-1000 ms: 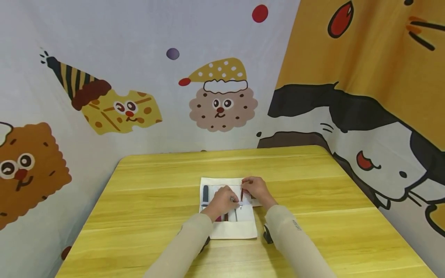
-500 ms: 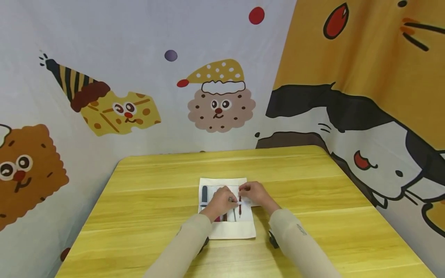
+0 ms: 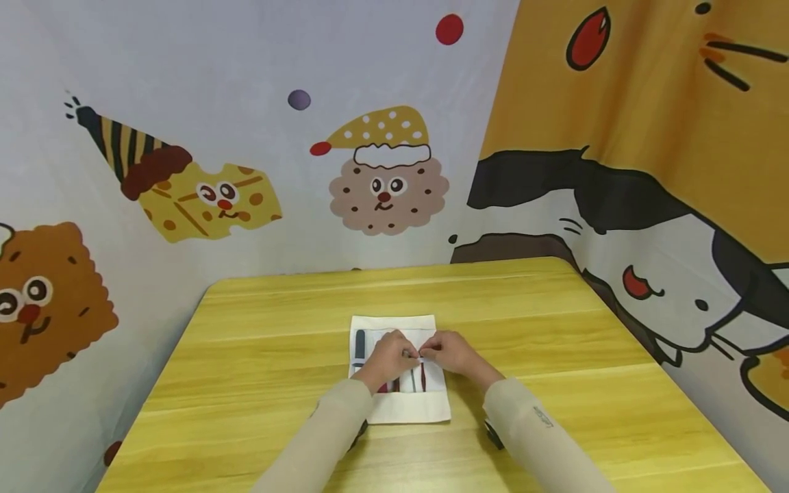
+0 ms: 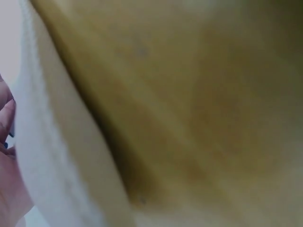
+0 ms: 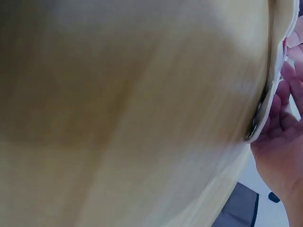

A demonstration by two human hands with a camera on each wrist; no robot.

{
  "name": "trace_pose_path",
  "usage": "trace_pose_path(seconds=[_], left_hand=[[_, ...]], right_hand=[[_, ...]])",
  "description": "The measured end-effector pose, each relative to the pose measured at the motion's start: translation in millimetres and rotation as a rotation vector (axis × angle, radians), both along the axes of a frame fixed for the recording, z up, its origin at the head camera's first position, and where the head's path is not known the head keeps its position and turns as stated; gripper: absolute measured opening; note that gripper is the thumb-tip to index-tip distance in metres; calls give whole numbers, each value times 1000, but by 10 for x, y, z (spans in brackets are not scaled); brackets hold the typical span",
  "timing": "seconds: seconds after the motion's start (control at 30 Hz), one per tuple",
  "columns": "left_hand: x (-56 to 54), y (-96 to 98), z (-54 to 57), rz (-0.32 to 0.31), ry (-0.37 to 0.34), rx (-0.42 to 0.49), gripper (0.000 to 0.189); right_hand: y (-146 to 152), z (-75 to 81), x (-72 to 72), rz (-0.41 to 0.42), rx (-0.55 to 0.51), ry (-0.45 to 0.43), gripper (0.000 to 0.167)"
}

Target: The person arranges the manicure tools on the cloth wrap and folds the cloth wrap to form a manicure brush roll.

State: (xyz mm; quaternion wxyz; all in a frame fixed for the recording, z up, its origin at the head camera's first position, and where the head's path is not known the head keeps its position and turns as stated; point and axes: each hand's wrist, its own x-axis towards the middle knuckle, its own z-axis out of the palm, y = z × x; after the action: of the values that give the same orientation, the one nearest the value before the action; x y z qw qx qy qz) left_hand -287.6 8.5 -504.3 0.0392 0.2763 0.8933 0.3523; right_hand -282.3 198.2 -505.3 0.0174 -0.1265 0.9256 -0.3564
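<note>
A cream fabric tool case (image 3: pixel 409 409) lies spread on the table, with slim tools lying side by side in it. My left hand (image 3: pixel 390 357) is over its middle, thumb and fingertips pinching the pale band that crosses the tools. From the right, my right hand (image 3: pixel 455 352) pinches the top end of a slim dark red pen-like tool (image 3: pixel 423 376), whose lower end reaches the case's front pocket. A dark grey handled tool (image 3: pixel 360 342) sits at the left side. The left hand partly covers the other tools. In the right wrist view, curled fingers (image 5: pixel 284 111) touch the case's edge.
The yellow wood-patterned table (image 3: pixel 277 342) surrounds the case. Behind it hangs a cloth printed with cartoon figures (image 3: pixel 388 192). Both wrist views mostly show blurred table surface.
My right hand has moved down and nearer the left hand, bringing the dark red tool down under the band toward the front pocket. The left hand has kept its place on the case.
</note>
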Motion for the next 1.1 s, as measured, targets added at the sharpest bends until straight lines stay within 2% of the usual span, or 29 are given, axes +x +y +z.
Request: trace_pose_path(seconds=[0.07, 0.2, 0.3, 0.53, 0.7, 0.9, 1.1], left_hand=[[-10, -21, 6, -5, 3, 28, 4], [-59, -105, 61, 1, 0, 98, 9], [-150, -223, 126, 35, -1, 130, 12], [-487, -553, 174, 158, 49, 104, 20], [-635, -720, 148, 209, 12, 55, 28], [-648, -860, 93, 215, -35, 18, 29], [-522, -1076, 70, 264, -51, 27, 25]], right_hand=[[24, 7, 14, -39, -21, 17, 11], [147, 37, 51, -177, -84, 22, 15], [273, 72, 92, -241, -124, -25, 22], [445, 119, 205, -276, -147, -146, 31], [421, 139, 248, -304, -214, -239, 32], [349, 153, 167, -328, -334, -352, 29], [234, 154, -107, -423, -369, -343, 32]])
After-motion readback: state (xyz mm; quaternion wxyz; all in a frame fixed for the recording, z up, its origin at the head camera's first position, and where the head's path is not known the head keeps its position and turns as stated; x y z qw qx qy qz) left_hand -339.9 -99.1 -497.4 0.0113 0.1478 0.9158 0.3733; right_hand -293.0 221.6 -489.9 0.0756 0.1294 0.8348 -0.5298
